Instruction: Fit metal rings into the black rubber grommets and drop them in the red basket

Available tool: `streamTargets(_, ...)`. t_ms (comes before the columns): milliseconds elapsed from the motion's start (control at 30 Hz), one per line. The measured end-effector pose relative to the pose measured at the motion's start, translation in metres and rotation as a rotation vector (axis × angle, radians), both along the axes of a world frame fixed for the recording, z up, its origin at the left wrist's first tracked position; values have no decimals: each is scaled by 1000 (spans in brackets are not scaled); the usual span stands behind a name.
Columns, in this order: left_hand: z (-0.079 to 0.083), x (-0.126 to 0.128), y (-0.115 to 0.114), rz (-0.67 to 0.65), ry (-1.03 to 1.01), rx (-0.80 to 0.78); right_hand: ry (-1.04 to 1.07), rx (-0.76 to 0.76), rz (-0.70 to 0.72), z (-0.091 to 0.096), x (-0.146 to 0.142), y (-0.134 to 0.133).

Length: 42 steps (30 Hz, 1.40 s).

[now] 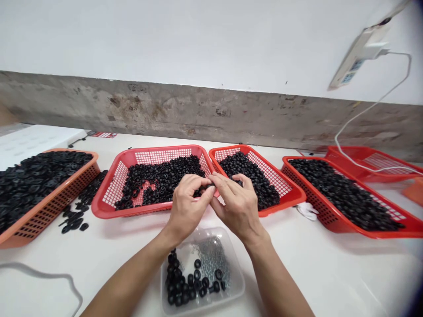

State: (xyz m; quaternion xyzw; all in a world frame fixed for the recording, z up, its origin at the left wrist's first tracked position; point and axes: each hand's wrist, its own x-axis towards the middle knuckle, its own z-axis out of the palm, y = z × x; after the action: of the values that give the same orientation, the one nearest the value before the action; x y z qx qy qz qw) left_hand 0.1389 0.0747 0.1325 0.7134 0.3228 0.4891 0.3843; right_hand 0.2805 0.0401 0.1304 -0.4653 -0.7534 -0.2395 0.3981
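Note:
My left hand (190,200) and my right hand (238,204) meet above the front of the two middle baskets. Their fingertips press together around a small black part (211,186), mostly hidden by the fingers. Another bit of black shows under the curled fingers of my right hand. Below my wrists stands a clear plastic box (236,288). It holds black rubber-like rings (178,290) on the left and front, and many tiny silvery pieces (214,259) on the right. Behind my hands are a red basket of black rings (105,200) and a second red basket (291,193) of small black parts.
An orange basket (49,218) heaped with flat black parts stands left, with loose black pieces (74,220) beside it. On the right are another full red basket (337,220) and a red basket (357,154) behind it. A white cable (360,112) hangs from the power strip (355,61).

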Motion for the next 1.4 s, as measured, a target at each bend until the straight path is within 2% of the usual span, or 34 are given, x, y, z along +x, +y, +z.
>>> streamTargets(100, 1, 0, -5, 182, 109, 274, 36, 12, 9, -2, 0, 1)
streamTargets(167, 2, 0, -7, 161, 98, 274, 88, 12, 42, -2, 1, 1)
streamTargets(233, 2, 0, -5, 52, 19, 119, 156, -8, 99, -1, 2, 1)
streamTargets(367, 4, -1, 0, -376, -288, -504, 285, -94, 236, 0, 5, 1)
streamTargets(433, 6, -2, 1, -567, -422, -764, 354, -163, 319, 0, 7, 1)
streamTargets(500, 9, -3, 0, -658, -501, -911, 430, -248, 424, 1, 9, 0)
streamTargets(567, 11, -4, -2, -678, -528, -962, 492, -320, 518, 2, 11, -1)
streamTargets(667, 11, -3, -2, -630, -502, -898, 497, -369, 535, 4, 13, -1)
streamTargets(967, 2, 1, 2, -307, -325, -545, 95, -219, 189, 1, 12, 0)
streamTargets(1100, 1, 0, 2, -287, -268, -461, 54, -153, 149, 2, 11, -1)
streamTargets(1233, 1, -1, 3, -286, -250, -449, 45, -177, 165, 3, 12, -1)
streamTargets(1400, 2, -2, 3, -277, -248, -461, 13, -108, 159, 4, 13, -1)
